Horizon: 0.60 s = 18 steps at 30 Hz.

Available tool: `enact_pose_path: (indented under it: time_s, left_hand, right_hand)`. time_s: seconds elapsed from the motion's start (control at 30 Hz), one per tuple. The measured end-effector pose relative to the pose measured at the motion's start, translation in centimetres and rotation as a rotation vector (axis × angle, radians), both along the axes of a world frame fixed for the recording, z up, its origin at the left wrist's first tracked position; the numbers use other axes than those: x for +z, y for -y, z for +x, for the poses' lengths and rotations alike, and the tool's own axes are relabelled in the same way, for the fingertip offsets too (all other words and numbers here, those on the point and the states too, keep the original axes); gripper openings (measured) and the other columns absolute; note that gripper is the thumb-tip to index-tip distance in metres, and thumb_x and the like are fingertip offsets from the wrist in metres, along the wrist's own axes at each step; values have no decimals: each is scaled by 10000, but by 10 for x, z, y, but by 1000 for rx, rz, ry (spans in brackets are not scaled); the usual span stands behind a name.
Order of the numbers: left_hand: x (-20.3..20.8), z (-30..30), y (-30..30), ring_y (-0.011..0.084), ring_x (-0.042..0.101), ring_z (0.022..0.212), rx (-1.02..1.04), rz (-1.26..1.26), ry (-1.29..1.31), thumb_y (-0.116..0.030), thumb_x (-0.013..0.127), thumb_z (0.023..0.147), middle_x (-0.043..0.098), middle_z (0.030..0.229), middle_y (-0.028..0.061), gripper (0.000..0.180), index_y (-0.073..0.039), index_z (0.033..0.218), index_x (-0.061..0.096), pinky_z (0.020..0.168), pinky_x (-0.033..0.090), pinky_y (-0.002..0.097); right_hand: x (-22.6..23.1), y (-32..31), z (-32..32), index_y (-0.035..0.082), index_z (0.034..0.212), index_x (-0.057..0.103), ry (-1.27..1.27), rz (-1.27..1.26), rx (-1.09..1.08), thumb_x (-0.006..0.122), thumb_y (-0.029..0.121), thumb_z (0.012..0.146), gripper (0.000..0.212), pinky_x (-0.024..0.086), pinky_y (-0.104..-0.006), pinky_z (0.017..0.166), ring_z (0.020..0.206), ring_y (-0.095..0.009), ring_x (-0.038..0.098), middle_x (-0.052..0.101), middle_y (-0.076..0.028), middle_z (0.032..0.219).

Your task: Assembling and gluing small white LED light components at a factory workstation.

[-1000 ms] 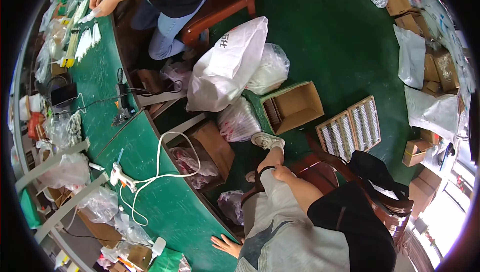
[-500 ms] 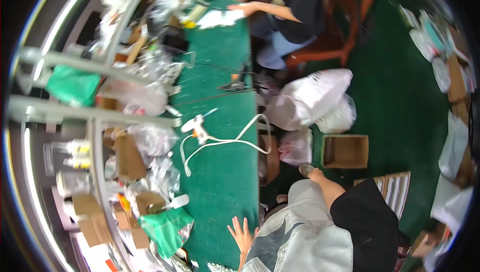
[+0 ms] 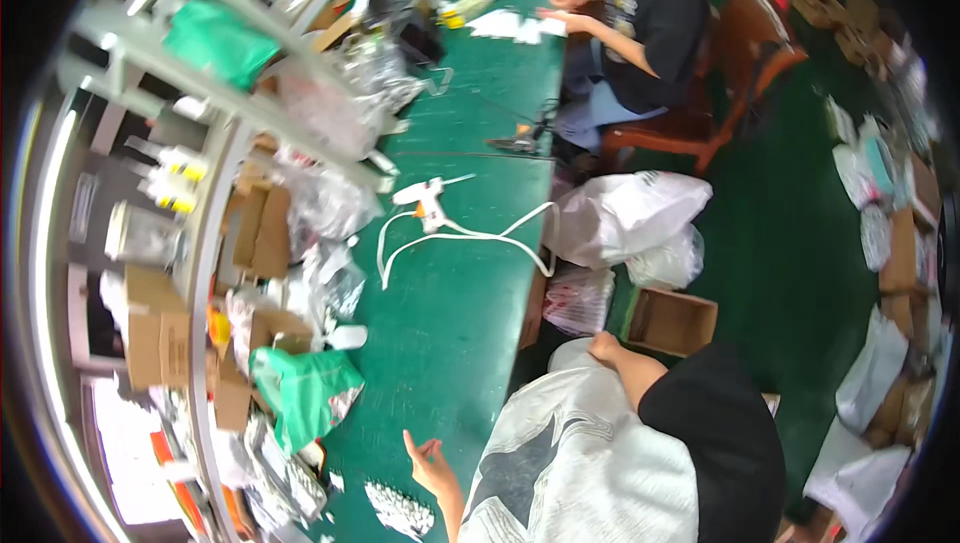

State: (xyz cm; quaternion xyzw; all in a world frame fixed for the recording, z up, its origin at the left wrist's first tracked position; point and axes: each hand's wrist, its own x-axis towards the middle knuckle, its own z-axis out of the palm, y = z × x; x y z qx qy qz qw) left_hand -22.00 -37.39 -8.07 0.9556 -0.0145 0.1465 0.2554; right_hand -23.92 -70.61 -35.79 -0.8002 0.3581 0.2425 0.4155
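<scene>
Over the near end of the green table, my left hand point(image 3: 430, 465) is held with its fingers apart and nothing in it. Close to it lies a heap of small white pieces point(image 3: 398, 511), near the lower edge. My right hand point(image 3: 603, 346) is down beside the table edge, by my light-coloured clothing; its fingers are mostly hidden. Farther along the table point(image 3: 430, 373) lies a white glue gun point(image 3: 432, 215) with an orange trigger and a looped white cord point(image 3: 480, 235). Neither hand touches it.
A green plastic bag point(image 3: 305, 393) and shelves with cardboard boxes point(image 3: 160, 343) line the left. Another person point(image 3: 655, 43) sits at the far end, hands over white sheets. White bags point(image 3: 630, 215) and an open cardboard box point(image 3: 672, 323) stand on the floor to the right.
The view has swung, shifting the table and shelves. My left hand has turned and moved left toward the white pieces, its fingers less spread. My right hand stays low beside the table.
</scene>
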Motion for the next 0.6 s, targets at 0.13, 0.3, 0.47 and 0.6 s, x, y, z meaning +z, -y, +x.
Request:
enact_pose_path:
  time_s: [0.13,0.3,0.47,0.6]
  left_hand:
    - [15,-6,-24,197,618,624,245,20,116,22,632,717,630,717,81,651,-94,1296,358,596,487,290]
    - [56,11,-39,185,611,596,407,2,413,-42,697,686,629,685,67,621,-88,1243,428,537,464,279]
    - [62,-14,-69,196,605,597,580,55,513,-48,692,699,624,688,70,466,-78,1134,527,514,449,284]
    - [56,-24,-76,225,596,615,593,99,504,-49,655,729,612,727,83,290,-67,1006,572,516,451,307]
  right_hand:
    - [32,8,18,-17,810,636,17,-55,401,521,318,706,369,467,-383,758,829,-332,602,618,-212,850]
    - [-15,52,46,13,752,615,-20,298,2,564,87,712,99,476,-343,499,519,-206,568,592,-106,651]
    - [48,48,87,42,933,573,-66,294,70,558,144,770,192,498,-340,506,587,-220,592,604,-109,777]
    - [45,65,96,58,985,557,-87,353,120,581,173,776,239,505,-380,584,661,-233,604,608,-108,829]
